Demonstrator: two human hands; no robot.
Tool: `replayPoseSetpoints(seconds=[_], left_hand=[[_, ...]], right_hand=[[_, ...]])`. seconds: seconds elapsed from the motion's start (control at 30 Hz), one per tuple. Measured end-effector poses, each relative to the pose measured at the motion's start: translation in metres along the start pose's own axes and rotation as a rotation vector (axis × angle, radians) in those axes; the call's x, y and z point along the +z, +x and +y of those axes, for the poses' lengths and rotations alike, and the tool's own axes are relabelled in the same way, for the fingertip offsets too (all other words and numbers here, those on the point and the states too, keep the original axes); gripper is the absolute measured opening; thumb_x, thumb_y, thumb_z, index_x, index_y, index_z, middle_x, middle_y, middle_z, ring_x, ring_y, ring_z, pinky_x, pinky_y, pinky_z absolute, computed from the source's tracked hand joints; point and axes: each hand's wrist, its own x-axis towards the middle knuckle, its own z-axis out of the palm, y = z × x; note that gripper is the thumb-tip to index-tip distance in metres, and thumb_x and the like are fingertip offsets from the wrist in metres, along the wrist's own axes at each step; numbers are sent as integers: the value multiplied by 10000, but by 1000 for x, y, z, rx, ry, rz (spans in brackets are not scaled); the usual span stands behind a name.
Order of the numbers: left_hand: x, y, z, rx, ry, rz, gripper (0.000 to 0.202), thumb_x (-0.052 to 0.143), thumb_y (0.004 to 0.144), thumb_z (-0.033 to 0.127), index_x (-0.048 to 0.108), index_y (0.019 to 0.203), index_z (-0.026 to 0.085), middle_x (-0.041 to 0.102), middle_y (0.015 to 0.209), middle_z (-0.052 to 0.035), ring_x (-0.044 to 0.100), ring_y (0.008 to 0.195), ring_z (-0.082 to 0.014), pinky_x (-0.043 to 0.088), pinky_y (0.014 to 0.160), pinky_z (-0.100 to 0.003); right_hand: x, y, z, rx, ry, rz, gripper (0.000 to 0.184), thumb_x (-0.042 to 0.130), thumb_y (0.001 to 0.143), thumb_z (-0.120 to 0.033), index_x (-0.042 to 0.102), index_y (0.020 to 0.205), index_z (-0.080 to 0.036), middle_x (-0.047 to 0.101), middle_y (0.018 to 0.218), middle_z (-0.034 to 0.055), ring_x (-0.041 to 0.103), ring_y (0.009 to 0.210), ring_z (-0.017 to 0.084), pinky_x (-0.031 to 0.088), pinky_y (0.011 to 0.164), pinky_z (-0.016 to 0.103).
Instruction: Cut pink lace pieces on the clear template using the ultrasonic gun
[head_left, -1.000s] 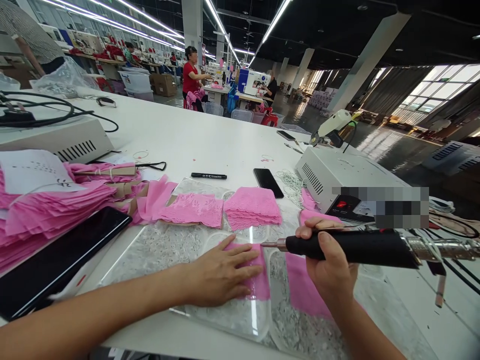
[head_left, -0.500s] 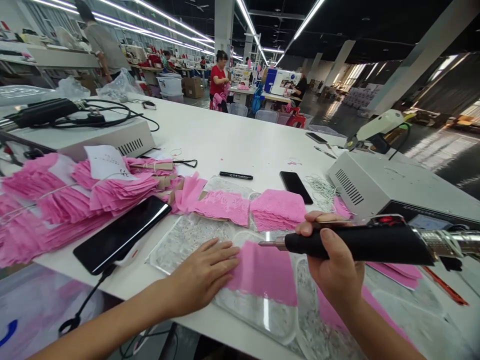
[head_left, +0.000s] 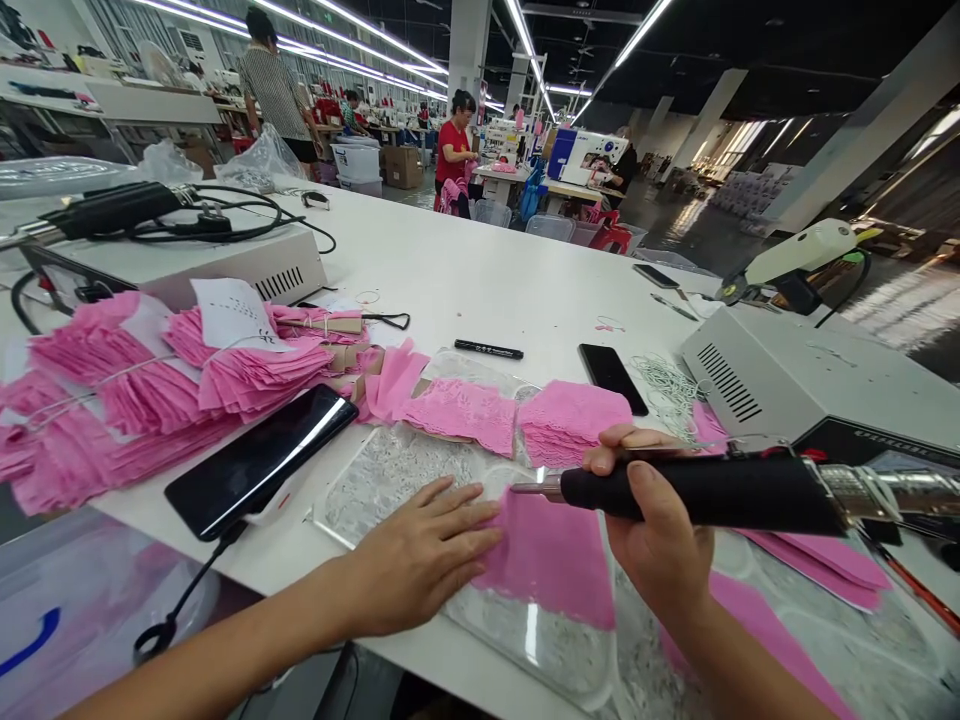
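Observation:
My left hand point(head_left: 427, 555) lies flat with fingers stretched out, its fingertips on the left edge of a pink fabric piece point(head_left: 559, 555). That piece rests on a clear plastic sheet with a grey mottled pattern point(head_left: 551, 655). In my right hand point(head_left: 660, 525) is a black handpiece point(head_left: 697, 492) with a pointed metal tip, held sideways. Its tip is at the fabric's upper left corner, close to my left fingers; whether it touches cannot be made out. Two small stacks of pink lace fabric, the left stack point(head_left: 461, 410) and the right stack point(head_left: 574, 420), lie just beyond.
Tied pink fabric bundles point(head_left: 165, 365) and a large black phone point(head_left: 259, 460) lie at left. Grey boxes stand at left point(head_left: 247, 265) and right point(head_left: 795, 370). Another phone point(head_left: 611, 378), a marker point(head_left: 489, 349) and tangled thread point(head_left: 664, 390) lie farther back. A person in red point(head_left: 454, 150) stands beyond the table.
The handpiece tip has moved left across the fabric to its upper left corner. My left hand stays flat on the piece. The view has shifted slightly; a person in the background has moved.

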Motion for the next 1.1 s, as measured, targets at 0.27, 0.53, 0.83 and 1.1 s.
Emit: replayPoseSetpoints(seconds=[0.27, 0.53, 0.83, 1.1], left_hand=[[2, -1, 0, 7, 16, 28, 331, 441, 989, 255, 544, 1298, 198, 562, 1355, -42, 470, 1295, -285, 345, 1098, -490], [-13, -18, 9, 26, -4, 52, 305, 463, 978, 237, 565, 1261, 183, 588, 1324, -62, 485, 1293, -245, 361, 1112, -410], [-20, -28, 10, 27, -46, 36, 309, 462, 969, 201, 568, 1259, 183, 595, 1318, -50, 472, 1308, -235, 378, 1107, -384], [-16, -29, 10, 35, -34, 80, 283, 450, 977, 212, 584, 1225, 176, 616, 1289, -60, 489, 1292, -227, 380, 1101, -373]], right_hand=[[1, 1, 1, 22, 2, -3, 92, 684, 761, -256, 601, 782, -223, 584, 829, -5, 575, 664, 117, 532, 674, 305], [0, -7, -8, 75, 38, -22, 69, 660, 768, -270, 625, 806, -223, 551, 824, 2, 545, 660, 108, 528, 685, 300], [5, -8, -6, 97, 36, -8, 101, 696, 744, -271, 633, 795, -211, 562, 821, -3, 558, 655, 96, 538, 682, 275], [3, -8, -4, 58, 5, -31, 93, 683, 752, -251, 602, 781, -216, 579, 823, -3, 556, 649, 105, 540, 692, 312]])
